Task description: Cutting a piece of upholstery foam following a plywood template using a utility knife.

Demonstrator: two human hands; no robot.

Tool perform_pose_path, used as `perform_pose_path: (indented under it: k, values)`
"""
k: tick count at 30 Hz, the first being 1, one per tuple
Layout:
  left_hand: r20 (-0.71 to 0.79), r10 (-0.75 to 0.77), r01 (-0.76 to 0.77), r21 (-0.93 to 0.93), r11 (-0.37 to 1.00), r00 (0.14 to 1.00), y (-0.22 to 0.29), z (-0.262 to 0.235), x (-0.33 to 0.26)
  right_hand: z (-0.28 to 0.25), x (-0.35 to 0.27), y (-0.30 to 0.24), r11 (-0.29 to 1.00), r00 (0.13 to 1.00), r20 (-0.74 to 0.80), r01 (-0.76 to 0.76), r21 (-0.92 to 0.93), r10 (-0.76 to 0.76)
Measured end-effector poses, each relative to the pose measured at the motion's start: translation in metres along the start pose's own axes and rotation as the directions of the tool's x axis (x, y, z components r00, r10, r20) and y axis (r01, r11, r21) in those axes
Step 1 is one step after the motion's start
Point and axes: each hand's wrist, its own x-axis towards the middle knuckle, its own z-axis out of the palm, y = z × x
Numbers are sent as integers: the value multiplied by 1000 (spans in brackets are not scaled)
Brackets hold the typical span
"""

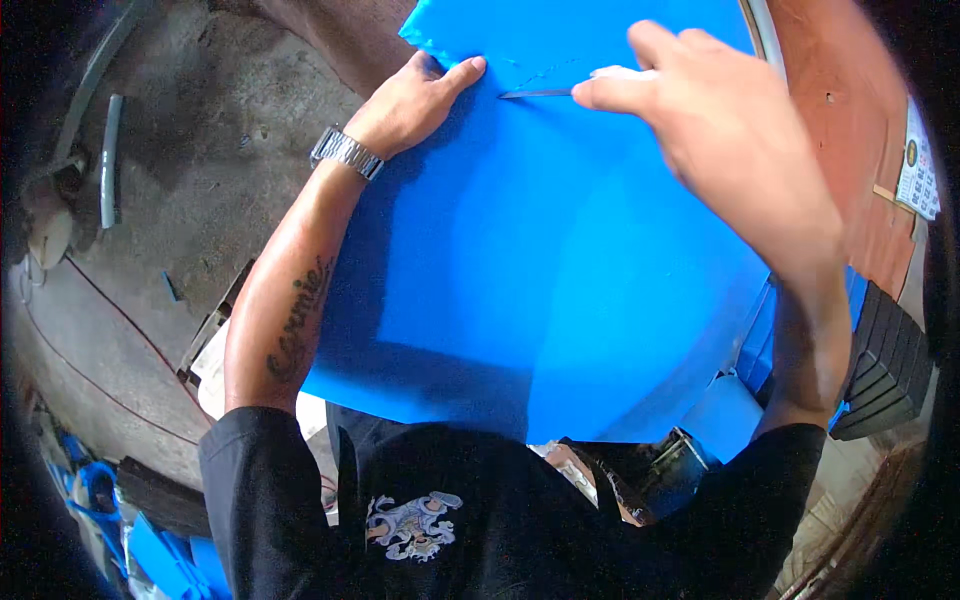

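A large blue sheet (610, 270) stretches in front of me, from near my waist to the top of the view. My left hand (408, 108) grips its left edge, thumb on top and the other fingers mostly hidden. In my right hand (735, 140), toward the far right of the sheet, is a thin-bladed knife (535, 94). Its blade points left and its tip is at the sheet's surface, close to my left thumb. A bit of something white shows at the knife's grip. Beside the blade runs a jagged line, and the sheet's far left corner looks ragged.
A reddish-brown panel (835, 120) stands at the right, with a calendar (917, 165) on it. Dark ridged blocks (885, 365) are stacked by my right forearm. On the concrete floor at left lie a grey bar (111, 160) and cables. Blue scraps (165, 560) lie lower left.
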Motion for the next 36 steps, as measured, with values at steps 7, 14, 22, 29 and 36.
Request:
perform_pose_path:
  k: [7,14,22,29,36]
  values:
    - [-10,-71,72,48,996,997,7,-2,-2,14,2,11,998,997,-50,54,15,-53]
    - [-26,-20,21,36,999,999,12,-2,-4,16,-10,19,1000,998,-69,-10,-12,9]
    - [-34,-40,43,92,995,999,12,-6,-4,3,-3,19,994,1000,2,-22,-107,22]
    - [-31,-23,24,56,998,999,11,1,0,47,11,17,997,998,-32,-55,-63,53]
    - [-40,0,2,59,998,999,7,-7,-8,-3,-6,27,993,995,43,-82,-83,86]
